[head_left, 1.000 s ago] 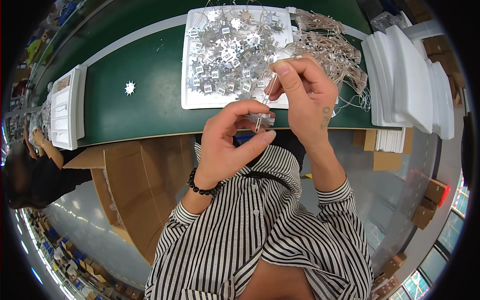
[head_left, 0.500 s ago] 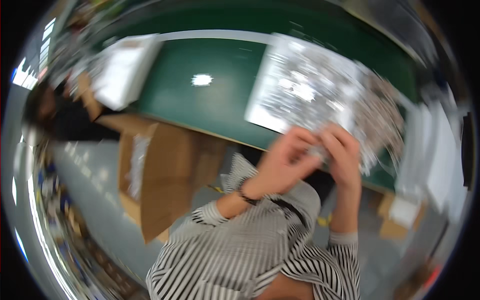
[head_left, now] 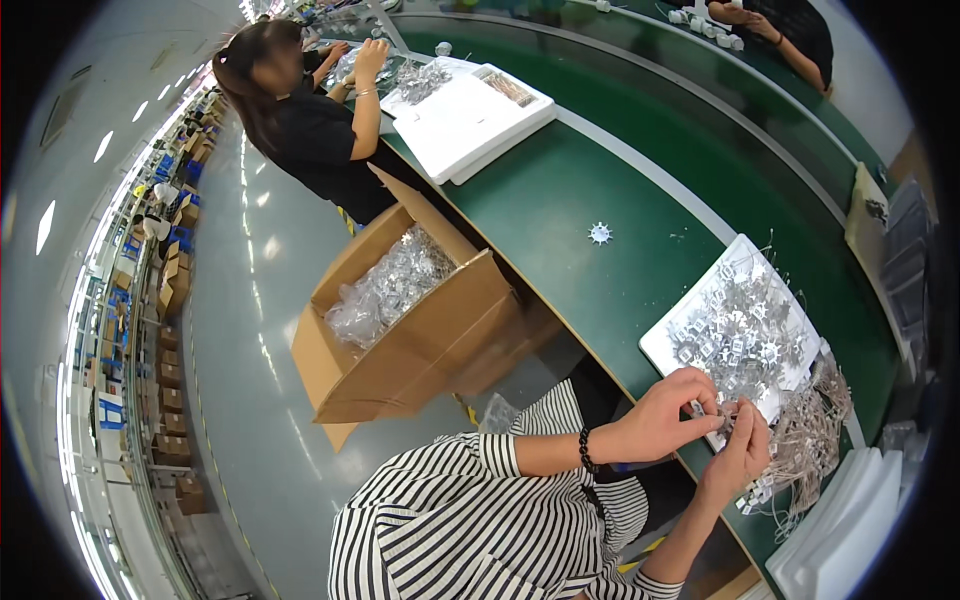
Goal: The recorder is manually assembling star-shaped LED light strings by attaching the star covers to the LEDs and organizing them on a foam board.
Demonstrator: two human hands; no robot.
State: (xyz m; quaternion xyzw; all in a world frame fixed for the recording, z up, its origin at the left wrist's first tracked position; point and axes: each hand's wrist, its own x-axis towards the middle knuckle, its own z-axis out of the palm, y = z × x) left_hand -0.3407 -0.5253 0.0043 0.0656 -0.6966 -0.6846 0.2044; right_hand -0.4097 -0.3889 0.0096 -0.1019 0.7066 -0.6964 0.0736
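Note:
My left hand (head_left: 668, 418) and my right hand (head_left: 740, 455) are close together over the near edge of the bench. Both are closed, fingertips pinched around a small part between them, too small and too covered by fingers to name. Just beyond them lies a white foam tray (head_left: 655, 341) heaped with small clear and silvery pieces (head_left: 745, 325), some star-shaped. Beside my right hand, a tangled bundle of thin brownish wires (head_left: 812, 425) spreads over the tray's near right corner and the bench.
One star-shaped piece (head_left: 600, 233) lies alone on the green bench (head_left: 530, 235). Left of me stands an open cardboard box (head_left: 420, 365) with plastic-bagged parts. A co-worker (head_left: 310, 140) works at another white tray (head_left: 470, 125). White foam sheets (head_left: 840, 520) stand at the right.
The view has swung left, so the co-worker and the cardboard box show more fully and the tray sits farther right. My hands stay together, fingers pinched; the earlier picture is blurred.

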